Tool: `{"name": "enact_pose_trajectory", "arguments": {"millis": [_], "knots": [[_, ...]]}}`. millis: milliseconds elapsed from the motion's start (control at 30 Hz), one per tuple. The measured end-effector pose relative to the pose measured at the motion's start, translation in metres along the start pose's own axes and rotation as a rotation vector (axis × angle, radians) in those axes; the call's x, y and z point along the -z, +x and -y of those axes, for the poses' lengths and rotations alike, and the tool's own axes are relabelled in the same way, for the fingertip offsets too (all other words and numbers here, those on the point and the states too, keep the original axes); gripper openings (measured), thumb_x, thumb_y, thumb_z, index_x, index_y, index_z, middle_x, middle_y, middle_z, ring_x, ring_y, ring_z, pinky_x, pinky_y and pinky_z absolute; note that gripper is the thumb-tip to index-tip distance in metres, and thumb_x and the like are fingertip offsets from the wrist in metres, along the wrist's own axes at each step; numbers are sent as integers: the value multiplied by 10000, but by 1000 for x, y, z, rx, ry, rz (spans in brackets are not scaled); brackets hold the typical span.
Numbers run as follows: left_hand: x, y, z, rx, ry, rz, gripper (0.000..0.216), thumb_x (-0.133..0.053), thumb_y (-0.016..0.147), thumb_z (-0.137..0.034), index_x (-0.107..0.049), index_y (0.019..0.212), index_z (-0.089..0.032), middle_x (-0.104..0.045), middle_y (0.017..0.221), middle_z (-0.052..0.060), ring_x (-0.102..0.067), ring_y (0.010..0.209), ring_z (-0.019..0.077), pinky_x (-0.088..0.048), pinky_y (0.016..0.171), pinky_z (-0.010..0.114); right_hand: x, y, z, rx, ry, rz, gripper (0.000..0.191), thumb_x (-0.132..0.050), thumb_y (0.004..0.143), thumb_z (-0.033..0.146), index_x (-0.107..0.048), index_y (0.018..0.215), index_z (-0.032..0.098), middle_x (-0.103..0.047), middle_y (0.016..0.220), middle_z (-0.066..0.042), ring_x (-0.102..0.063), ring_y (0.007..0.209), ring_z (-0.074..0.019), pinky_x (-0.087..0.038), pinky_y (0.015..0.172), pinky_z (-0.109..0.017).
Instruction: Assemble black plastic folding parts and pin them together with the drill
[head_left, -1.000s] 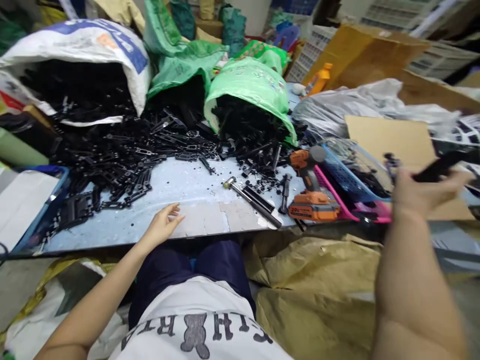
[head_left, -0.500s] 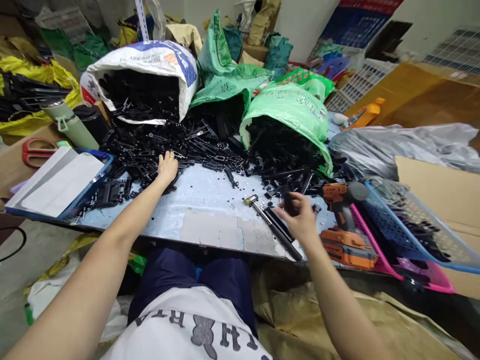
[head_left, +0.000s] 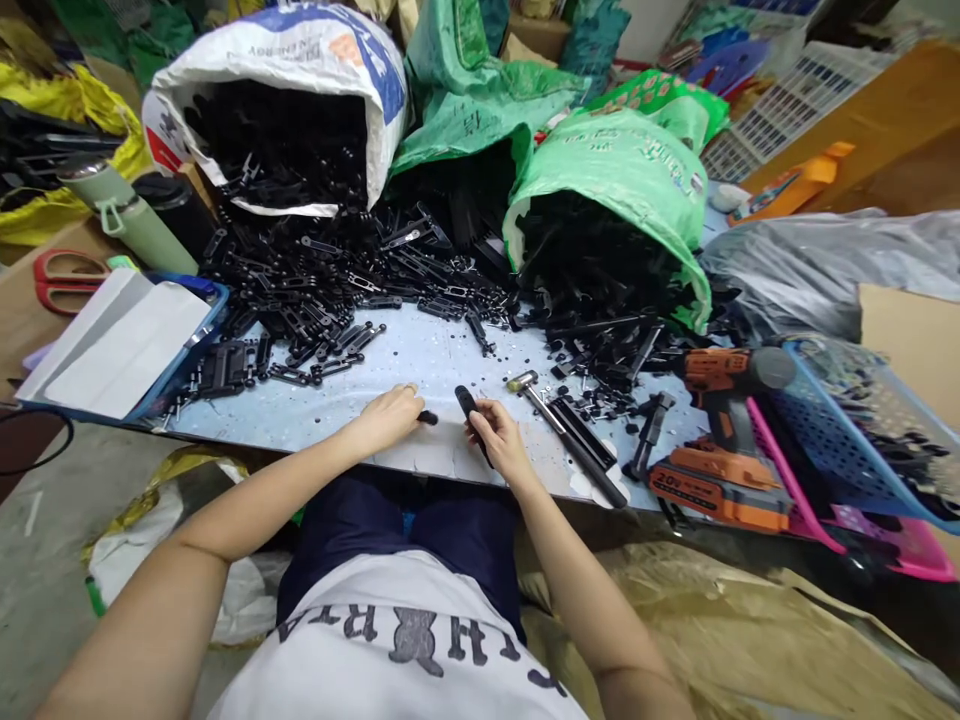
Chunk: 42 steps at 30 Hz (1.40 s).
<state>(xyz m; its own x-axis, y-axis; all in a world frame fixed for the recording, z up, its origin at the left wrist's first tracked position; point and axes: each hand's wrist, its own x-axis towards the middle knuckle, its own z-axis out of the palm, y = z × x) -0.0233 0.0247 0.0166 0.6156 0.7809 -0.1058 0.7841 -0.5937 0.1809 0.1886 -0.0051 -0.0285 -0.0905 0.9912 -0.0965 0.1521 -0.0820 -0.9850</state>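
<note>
- One slim black bar [head_left: 464,401] with a rounded upper end stands tilted in the right hand [head_left: 501,438], over the near edge of the worktop [head_left: 420,355]; this grip pinches it between thumb and fingers.
- The left hand [head_left: 388,420] is just beside, palm down near the same edge, its grip closed over a black piece [head_left: 428,417]; only a short end sticks out past the fingers, so its full shape is hidden.
- Beyond the left hand, a heap of black metal links [head_left: 300,290] spreads across the worktop.
- Behind the heap, a white woven sack [head_left: 300,45], a dark green sack [head_left: 465,125] and a light green sack [head_left: 622,170] lie with their mouths facing the person, dark parts inside.
- To the right of the right hand, a hammer [head_left: 570,437] lies slantwise, head pointing away; an orange cordless drill [head_left: 724,430] stands on its battery farther right, near a blue basket [head_left: 817,440].
- At the far left, white papers [head_left: 127,345] lie near red-handled scissors [head_left: 67,282] and a pale green flask [head_left: 146,225].
</note>
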Motion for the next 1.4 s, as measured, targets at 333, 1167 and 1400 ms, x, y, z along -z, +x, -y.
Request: {"name": "enact_pose_trajectory", "arguments": {"millis": [333, 1167, 1400], "knots": [[-38, 12, -17, 170, -718, -278, 361, -451, 895, -345, -443, 1201, -153, -603, 1005, 76, -580, 885, 179, -449, 788, 305, 6, -7, -4, -86, 74, -68, 582, -480, 824, 548, -367, 1291, 220, -516, 708, 14, -557, 531, -130, -511, 463, -274], [-22, -14, -54, 192, -855, -789, 372, -370, 930, -347, -568, 1195, -177, -621, 986, 91, -574, 919, 173, -462, 848, 316, -45, -18, 19, 354, -240, 49, 548, -399, 909, 444, -296, 1415, 260, -570, 1090, -90, -545, 605, -118, -530, 659, -322], [-48, -18, -43, 478, -691, -539, 536, -421, 877, -244, -289, 1391, -165, -525, 1198, 146, -544, 1071, 243, -466, 892, 415, 5, 49, 24, 297, -806, 79, 433, -355, 925, 435, -446, 1312, 263, -595, 1071, -66, -569, 867, -183, -484, 747, -319]]}}
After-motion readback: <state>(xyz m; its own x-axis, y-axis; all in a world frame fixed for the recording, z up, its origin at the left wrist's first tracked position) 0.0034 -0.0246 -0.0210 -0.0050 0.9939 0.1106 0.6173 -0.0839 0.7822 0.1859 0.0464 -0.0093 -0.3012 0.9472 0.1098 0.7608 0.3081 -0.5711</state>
